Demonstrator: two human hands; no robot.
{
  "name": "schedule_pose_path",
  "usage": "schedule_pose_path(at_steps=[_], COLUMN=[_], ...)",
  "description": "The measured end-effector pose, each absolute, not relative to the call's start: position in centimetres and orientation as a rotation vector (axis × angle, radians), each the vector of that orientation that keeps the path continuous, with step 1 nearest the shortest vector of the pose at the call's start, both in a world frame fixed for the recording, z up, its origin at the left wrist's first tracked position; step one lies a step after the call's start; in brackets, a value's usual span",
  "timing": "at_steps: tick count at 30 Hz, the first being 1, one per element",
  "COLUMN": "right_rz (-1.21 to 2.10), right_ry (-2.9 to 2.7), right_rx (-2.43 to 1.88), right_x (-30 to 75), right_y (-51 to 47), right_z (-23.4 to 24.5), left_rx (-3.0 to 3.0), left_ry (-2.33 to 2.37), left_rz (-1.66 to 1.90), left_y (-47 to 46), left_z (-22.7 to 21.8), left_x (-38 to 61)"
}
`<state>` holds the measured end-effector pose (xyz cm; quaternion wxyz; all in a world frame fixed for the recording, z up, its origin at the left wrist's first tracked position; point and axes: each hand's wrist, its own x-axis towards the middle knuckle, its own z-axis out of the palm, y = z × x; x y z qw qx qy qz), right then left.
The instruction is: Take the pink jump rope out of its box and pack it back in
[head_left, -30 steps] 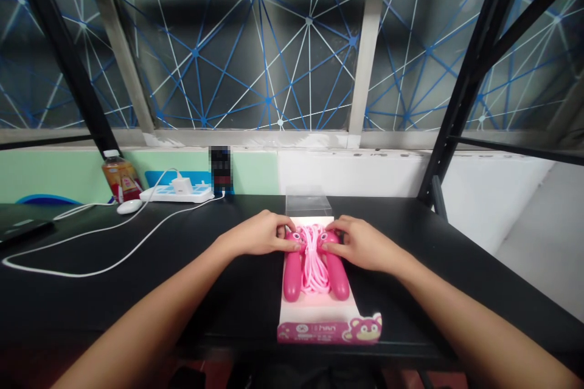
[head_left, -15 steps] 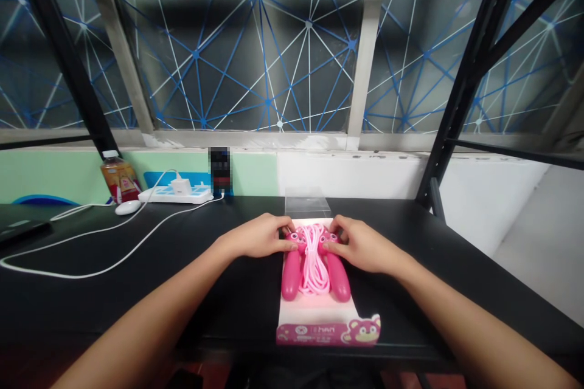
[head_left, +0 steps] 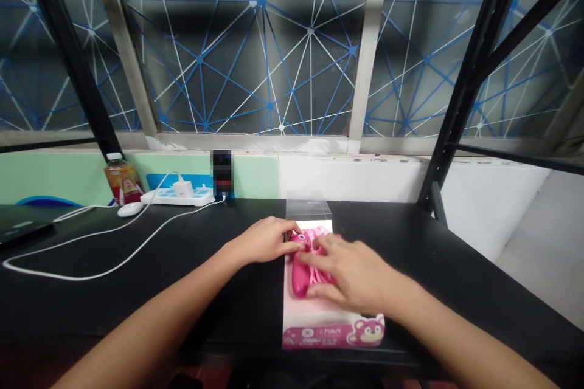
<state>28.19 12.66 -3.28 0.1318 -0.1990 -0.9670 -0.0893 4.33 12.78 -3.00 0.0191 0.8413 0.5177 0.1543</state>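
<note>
A pink jump rope [head_left: 300,279] lies on a pale card tray [head_left: 298,313], its cord bundled between two thick handles with bear faces at their tops. My left hand [head_left: 264,239] pinches the top of the left handle between thumb and fingers. Over the cord and the right handle spreads my right hand [head_left: 356,270], fingers apart, hiding most of that handle. Whether its fingertips press on the cord I cannot tell. The tray's front edge is a pink printed flap with a bear head. Behind the tray stands a clear plastic piece [head_left: 308,206].
The black desk [head_left: 387,225] meets a wall under patterned windows. On the left are a drink bottle [head_left: 124,181], a white mouse [head_left: 130,209], a power strip [head_left: 182,197] with a charger, a looping white cable [head_left: 91,278] and a blurred-out dark object [head_left: 223,173]. Black posts frame both sides.
My right hand has left the top of the right handle and moved left and nearer, over the cord, with its fingers spreading. My left hand keeps its pinch on the left handle.
</note>
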Motion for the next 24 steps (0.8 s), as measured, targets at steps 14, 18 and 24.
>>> schedule_pose_path(at_steps=[14,18,24], right_rz=[-0.24,-0.221,-0.304], right_ry=[-2.967,-2.966,-2.903], right_rx=[-0.447,-0.393,-0.527], right_x=[28.2,28.3,27.8], right_y=[13.2,13.1,14.1], right_z=[-3.4,-3.3,-4.8], left_rx=[2.568,2.493,2.448], left_ry=[1.769,1.736,1.644], left_rz=[0.709,0.76,0.731], left_y=[17.1,17.0,15.4], left_z=[-5.0,-4.5,-4.1], left_x=[1.2,0.7,2.2])
